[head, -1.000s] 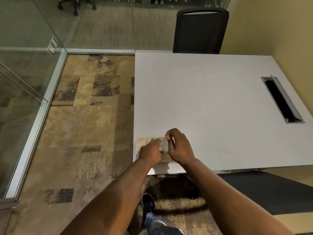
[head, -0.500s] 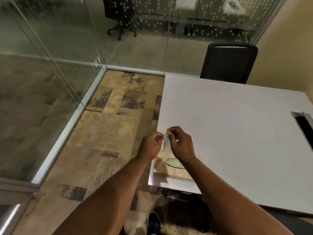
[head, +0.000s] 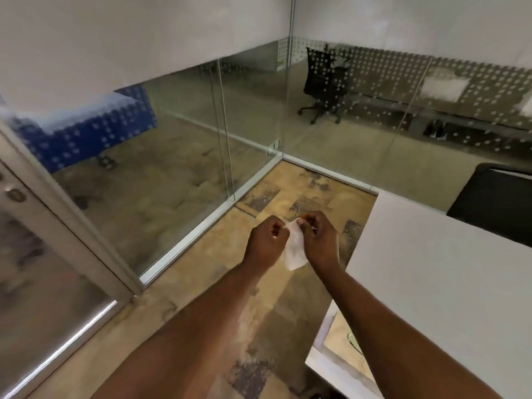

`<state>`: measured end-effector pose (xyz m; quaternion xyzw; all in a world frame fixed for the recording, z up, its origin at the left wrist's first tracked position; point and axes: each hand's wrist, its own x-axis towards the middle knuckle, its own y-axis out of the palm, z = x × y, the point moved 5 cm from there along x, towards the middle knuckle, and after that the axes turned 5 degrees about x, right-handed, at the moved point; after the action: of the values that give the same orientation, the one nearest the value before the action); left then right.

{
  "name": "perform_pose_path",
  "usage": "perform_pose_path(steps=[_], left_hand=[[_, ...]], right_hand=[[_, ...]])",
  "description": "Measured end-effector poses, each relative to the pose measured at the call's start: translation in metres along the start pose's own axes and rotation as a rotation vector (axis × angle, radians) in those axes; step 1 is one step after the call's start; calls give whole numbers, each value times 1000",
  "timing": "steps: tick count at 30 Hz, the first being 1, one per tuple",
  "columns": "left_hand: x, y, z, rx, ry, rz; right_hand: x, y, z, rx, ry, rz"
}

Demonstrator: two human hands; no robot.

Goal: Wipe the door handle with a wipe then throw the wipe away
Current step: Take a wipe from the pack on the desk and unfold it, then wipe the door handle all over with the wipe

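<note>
We hold the white wipe (head: 294, 249) pinched at its top edge between our left hand (head: 266, 243) and right hand (head: 319, 240), out over the floor beside the table (head: 449, 277), likely spreading it flat before wiping the handle, which we cannot clearly see.

An office meeting room is showing here. A plain white worktop (head: 449, 283) is filling the right side, with a black chair (head: 498, 203) standing just behind it. Glass walls (head: 178, 156) in metal frames are running beyond the worktop's left, closing off patterned carpet (head: 267, 306). Past the glass beyond the worktop, a wheeled desk chair (head: 322, 87) is sitting beside long desks (head: 426, 108), seen through dotted frosting.
</note>
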<state>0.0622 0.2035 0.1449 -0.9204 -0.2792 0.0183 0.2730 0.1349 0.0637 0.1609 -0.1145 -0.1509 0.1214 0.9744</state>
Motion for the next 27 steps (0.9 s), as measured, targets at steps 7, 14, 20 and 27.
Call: perform_pose_path(steps=[7,14,20,27], left_hand=[[15,-107,13,-254,-129,-236],[16,-219,46,-369,-151,-370],[14,-314,82,-356,-148,-448],[2,-432,124,-254,-153,-568]], right_hand=[[14,97,60,177,20,158],[4,202,125,356,67,343],[-24,293,177,538,86,631],[-37,397,210,423,62,708]])
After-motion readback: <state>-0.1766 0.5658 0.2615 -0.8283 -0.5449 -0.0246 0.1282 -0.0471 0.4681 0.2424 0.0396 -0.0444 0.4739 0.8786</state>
